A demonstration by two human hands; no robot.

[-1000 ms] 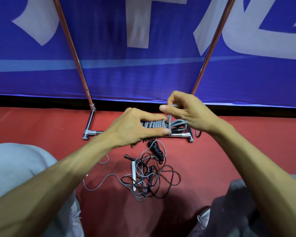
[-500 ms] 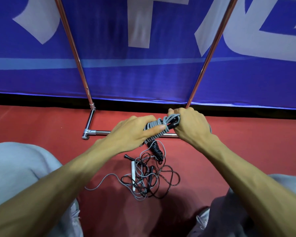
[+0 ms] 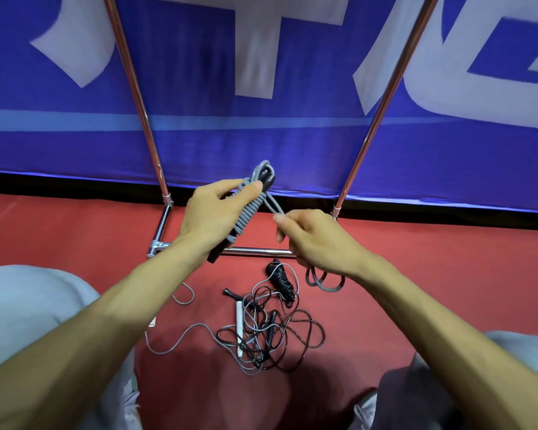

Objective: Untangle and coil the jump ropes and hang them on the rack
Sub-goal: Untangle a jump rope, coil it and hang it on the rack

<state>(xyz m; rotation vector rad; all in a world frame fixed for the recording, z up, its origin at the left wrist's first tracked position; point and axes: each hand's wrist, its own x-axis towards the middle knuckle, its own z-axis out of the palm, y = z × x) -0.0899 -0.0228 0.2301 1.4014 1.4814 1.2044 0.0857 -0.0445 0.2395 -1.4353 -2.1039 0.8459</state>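
Red floor [image 3: 448,268], grey coiled rope [image 3: 248,212] in left hand [image 3: 213,217], black handles.

The grey cord [image 3: 246,212] wound in my left grip [image 3: 212,216] looks like smooth, matt plastic, its handles [image 3: 267,179] dull black. The rack [image 3: 255,251] is polished metal tube, mirror-glossy. The thin black rope [image 3: 282,279] on the floor [image 3: 75,231] has a slight shine; the floor itself is matt red. The banner [image 3: 292,144] looks like smooth cloth, my trousers [image 3: 28,305] soft grey cloth.

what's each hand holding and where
The left hand grips the coiled grey jump rope around its wrapped middle; the right hand pinches its loose strand.
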